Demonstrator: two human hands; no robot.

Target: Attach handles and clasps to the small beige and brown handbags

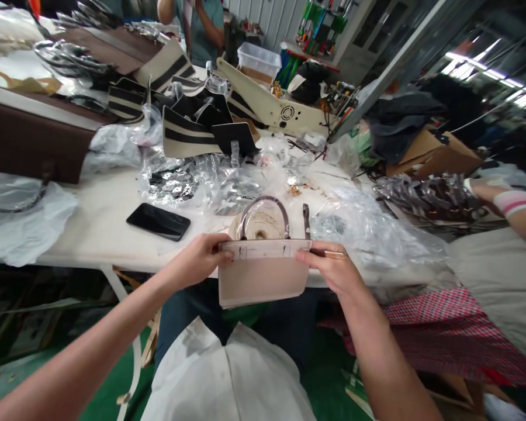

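Both my hands hold a pale pinkish handbag panel (263, 280) by its upper corners, at the table's front edge above my lap. My left hand (204, 257) pinches the left corner, thumb in front. My right hand (331, 266) grips the right corner, with a thin pen-like stick (334, 255) also lying in its fingers. Small dark marks run along the panel's top band. A dark curved bag handle (284, 211) rises behind the top edge; its attachment is hidden. Behind it sits a cream roll (263, 225). A short dark strap (306, 221) stands up near my right hand.
A black phone (158, 221) lies left on the white table (105, 204). Clear plastic wrapping (368, 228) spreads across the middle and right. Striped bag pieces (190, 134) and a brown bag (30, 134) stand farther back. A co-worker's arm (517, 204) reaches in at right; another person stands behind.
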